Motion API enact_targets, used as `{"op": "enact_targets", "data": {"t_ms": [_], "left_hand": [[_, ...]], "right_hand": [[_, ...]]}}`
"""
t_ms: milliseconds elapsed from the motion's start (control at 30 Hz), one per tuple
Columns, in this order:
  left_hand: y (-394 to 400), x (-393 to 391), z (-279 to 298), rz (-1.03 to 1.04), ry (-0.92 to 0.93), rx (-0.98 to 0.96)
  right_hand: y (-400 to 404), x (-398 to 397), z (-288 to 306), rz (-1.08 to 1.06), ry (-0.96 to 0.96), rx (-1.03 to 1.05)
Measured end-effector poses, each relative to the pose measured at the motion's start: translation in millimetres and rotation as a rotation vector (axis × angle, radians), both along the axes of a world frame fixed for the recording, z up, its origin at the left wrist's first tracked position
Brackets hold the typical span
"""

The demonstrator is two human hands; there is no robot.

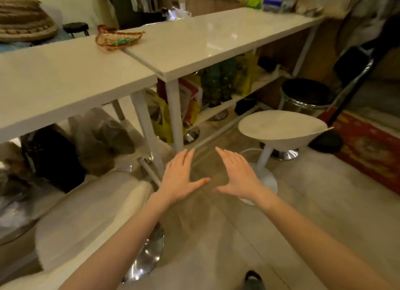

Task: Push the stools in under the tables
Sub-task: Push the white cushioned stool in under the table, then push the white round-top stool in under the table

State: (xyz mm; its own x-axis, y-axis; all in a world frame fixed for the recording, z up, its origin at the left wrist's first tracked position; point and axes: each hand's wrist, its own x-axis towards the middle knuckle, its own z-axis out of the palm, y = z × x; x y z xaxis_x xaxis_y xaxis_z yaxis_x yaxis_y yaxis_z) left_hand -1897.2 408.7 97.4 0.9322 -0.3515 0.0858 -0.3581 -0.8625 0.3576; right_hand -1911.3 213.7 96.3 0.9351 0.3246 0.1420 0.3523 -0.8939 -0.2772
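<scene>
Two stools stand out from the long white tables (216,40): a round white pedestal stool (279,125) to your right, a cream cushioned one (86,220) at your left. Your left hand (180,177) and right hand (238,177) hover flat, fingers spread, holding nothing — between pushes, I'd judge. Next, palm a seat edge and slide it under.

Bare forearms — no sleeves, dark shoe (253,280)
</scene>
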Motion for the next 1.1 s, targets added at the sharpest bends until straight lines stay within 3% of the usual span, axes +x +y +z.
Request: {"op": "enact_targets", "data": {"t_ms": [467, 833, 1100], "left_hand": [[-288.2, 74.3, 2.0, -0.259, -0.011, -0.010], [-425.2, 134.4, -23.6, -0.385, 0.068, 0.031], [-496.4, 196.7, -67.1, -0.308, 0.223, 0.035]], "right_hand": [[-285.9, 40.5, 4.2, -0.260, -0.029, -0.025], [-419.7, 85.8, -15.8, -0.397, 0.031, 0.059], [-508.0, 167.1, -40.0, -0.310, 0.183, 0.063]]}}
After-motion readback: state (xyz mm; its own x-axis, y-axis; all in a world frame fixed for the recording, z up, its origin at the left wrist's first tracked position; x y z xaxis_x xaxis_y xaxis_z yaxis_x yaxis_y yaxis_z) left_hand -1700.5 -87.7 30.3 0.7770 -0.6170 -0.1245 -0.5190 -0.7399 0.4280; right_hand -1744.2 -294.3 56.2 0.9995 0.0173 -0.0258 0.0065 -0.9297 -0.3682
